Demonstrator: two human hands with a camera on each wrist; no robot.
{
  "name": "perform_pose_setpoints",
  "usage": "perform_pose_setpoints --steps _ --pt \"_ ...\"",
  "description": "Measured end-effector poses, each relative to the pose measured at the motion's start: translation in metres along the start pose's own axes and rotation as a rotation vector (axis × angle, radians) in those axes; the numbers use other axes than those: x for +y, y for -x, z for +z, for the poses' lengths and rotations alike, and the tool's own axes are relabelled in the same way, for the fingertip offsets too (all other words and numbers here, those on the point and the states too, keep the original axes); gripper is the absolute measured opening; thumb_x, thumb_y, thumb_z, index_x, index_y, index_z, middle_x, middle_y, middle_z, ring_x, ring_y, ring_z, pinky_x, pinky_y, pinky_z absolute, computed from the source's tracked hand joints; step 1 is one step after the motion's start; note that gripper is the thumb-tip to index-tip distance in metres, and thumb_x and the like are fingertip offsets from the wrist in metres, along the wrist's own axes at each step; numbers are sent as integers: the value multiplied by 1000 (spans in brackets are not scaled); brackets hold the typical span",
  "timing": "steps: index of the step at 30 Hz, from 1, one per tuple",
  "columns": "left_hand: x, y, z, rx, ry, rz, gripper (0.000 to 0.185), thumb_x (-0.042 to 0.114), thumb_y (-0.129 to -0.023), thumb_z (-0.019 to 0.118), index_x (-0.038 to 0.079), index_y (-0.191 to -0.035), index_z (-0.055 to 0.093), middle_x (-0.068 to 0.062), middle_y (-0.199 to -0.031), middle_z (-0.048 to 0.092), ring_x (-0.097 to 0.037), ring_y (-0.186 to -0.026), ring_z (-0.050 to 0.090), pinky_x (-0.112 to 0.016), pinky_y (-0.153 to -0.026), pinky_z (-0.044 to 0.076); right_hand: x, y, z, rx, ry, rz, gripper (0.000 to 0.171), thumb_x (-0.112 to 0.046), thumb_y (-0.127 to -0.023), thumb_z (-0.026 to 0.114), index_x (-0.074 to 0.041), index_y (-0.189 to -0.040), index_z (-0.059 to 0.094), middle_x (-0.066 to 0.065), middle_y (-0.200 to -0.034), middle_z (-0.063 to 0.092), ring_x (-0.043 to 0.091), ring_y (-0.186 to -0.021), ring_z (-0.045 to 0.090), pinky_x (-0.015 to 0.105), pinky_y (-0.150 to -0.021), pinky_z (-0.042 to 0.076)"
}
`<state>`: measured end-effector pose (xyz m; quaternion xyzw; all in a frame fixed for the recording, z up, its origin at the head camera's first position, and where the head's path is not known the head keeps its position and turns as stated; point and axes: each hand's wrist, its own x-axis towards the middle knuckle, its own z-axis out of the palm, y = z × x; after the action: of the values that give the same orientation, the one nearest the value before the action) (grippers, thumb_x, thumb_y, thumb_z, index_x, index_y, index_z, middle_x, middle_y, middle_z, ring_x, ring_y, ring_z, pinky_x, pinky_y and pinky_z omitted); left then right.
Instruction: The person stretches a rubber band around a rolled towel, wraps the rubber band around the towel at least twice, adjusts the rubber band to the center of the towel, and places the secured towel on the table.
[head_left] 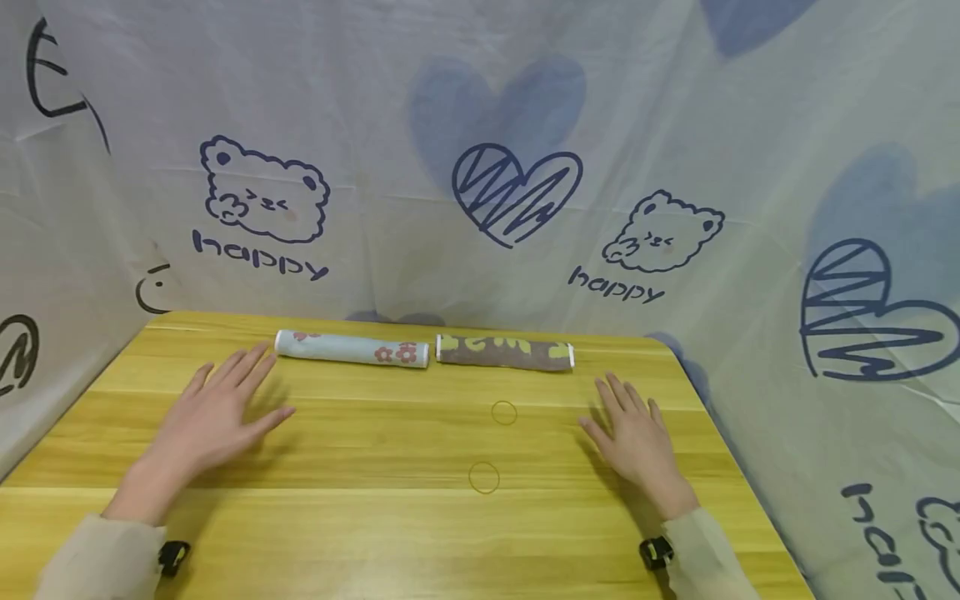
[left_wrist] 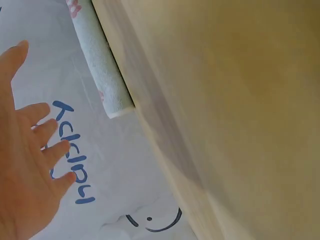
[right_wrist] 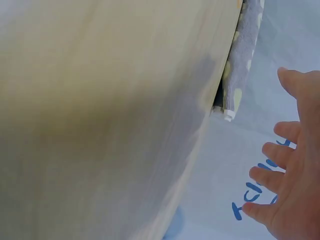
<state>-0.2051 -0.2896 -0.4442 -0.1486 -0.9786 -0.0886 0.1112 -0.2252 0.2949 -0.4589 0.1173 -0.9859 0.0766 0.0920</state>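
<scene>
Both hands hover over the table with fingers spread, holding nothing. My left hand [head_left: 213, 412] is at the left, its fingertips close to the end of a rolled light-blue cloth [head_left: 345, 348] with red flowers; a gap or touch there is hard to judge. At the right is my right hand [head_left: 633, 437], apart from a rolled grey-brown cloth [head_left: 502, 353] with yellow patterns. The two rolls lie almost end to end along the far edge. Two thin rubber bands [head_left: 483, 492] lie between the hands, one behind the other. Each wrist view shows its spread hand beside a roll.
The wooden table [head_left: 360, 533] has a rounded far right corner. Pale fabric [head_left: 390, 267] printed with hearts and bear faces hangs behind and on both sides, close to the table's edges. A black strap shows at each cuff.
</scene>
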Motion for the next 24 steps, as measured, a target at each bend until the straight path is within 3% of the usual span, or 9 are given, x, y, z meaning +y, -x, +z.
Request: perform_pose_setpoints --steps 6,13,24 --pt "6 -16 1 59 1 57 87 61 -100 58 12 -165 27 -13 -171 25 -44 -150 31 -67 -120 21 -6 -6 1 68 -45 -57 70 -46 -105 59 -4 -159 39 21 -163 36 45 -146 38 68 -119 26" --pt "16 -40 7 75 13 121 82 56 -100 61 9 -162 36 -15 -167 33 -45 -149 32 -65 -121 22 -15 -13 6 113 -95 -126 60 -36 -106 61 -4 -154 46 20 -158 45 43 -142 45 60 -119 34" --pt "30 -82 20 116 -2 243 77 44 -96 72 9 -158 43 -12 -164 39 -40 -147 38 -63 -121 27 -34 -22 13 113 -102 -255 50 -27 -104 66 -3 -146 56 18 -147 56 38 -135 53 55 -115 42"
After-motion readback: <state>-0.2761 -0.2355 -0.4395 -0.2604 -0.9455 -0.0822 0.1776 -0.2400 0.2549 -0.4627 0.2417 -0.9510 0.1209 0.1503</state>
